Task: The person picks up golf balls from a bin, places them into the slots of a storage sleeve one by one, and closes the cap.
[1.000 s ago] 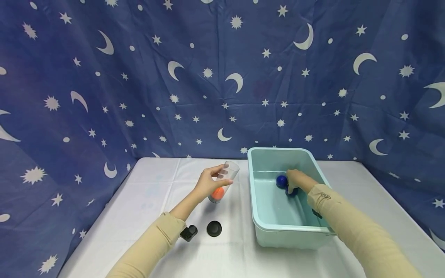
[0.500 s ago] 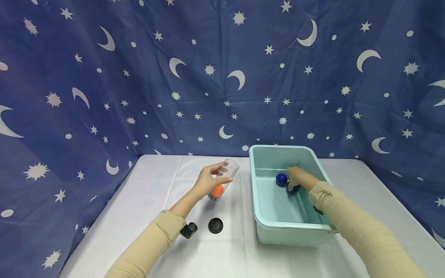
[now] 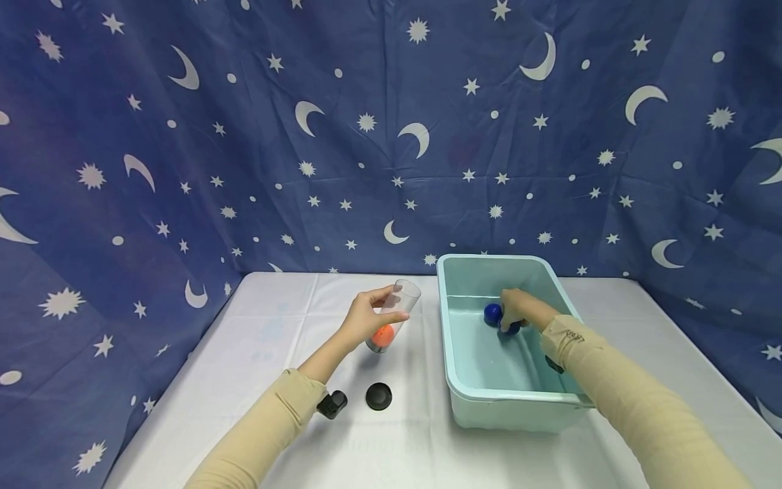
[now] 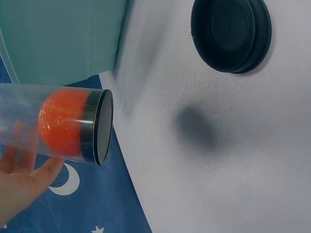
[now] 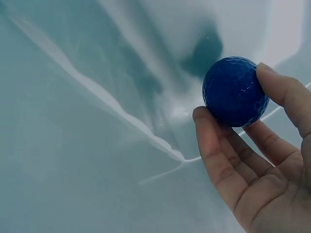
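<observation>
My left hand point(image 3: 364, 316) grips a clear plastic tube point(image 3: 403, 297) and holds it tilted above the table. At the tube's lower end, which has a black cap, lies an orange ball point(image 4: 60, 121). Inside the pale green bin point(image 3: 453, 367), my right hand point(image 3: 519, 307) pinches a dimpled blue golf ball point(image 5: 234, 92) between thumb and fingers. Close beside it in the head view is a second blue ball point(image 3: 492, 314), partly behind the hand; whether the two balls touch I cannot tell.
On the white tablecloth point(image 3: 256, 339), a loose round black cap point(image 3: 379, 396) lies between the left forearm and the bin. A blue curtain point(image 3: 366, 136) with moons and stars hangs behind and to the left. The bin's walls surround my right hand.
My right hand has shifted slightly left inside the bin with the blue golf ball. The left hand and the tube have stayed nearly still.
</observation>
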The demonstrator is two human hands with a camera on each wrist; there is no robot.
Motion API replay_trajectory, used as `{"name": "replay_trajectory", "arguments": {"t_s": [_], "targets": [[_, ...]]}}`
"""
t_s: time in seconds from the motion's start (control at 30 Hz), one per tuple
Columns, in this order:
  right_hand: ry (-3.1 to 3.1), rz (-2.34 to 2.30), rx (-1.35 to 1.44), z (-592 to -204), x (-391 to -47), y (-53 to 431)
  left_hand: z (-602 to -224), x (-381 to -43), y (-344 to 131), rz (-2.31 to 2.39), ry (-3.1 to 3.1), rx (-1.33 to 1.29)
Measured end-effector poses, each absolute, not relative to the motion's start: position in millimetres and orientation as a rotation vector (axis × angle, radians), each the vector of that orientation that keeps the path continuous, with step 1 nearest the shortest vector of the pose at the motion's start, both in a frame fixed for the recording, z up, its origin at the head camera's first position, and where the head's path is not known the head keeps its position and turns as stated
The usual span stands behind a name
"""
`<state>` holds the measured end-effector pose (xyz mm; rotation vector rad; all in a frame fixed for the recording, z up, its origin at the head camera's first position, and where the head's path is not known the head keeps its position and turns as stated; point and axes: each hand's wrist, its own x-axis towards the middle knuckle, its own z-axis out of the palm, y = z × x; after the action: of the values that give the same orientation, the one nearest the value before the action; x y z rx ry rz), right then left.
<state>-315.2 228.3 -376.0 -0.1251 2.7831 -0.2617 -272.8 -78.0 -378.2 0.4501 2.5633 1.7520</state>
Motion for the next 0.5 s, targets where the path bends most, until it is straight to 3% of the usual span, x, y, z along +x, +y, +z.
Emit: {"name": "replay_trajectory", "arguments": {"t_s": [0.5], "targets": [[2.761, -0.36, -0.209, -349, -315, 226, -375, -272, -76, 1.763, 2.55, 0.473]]}}
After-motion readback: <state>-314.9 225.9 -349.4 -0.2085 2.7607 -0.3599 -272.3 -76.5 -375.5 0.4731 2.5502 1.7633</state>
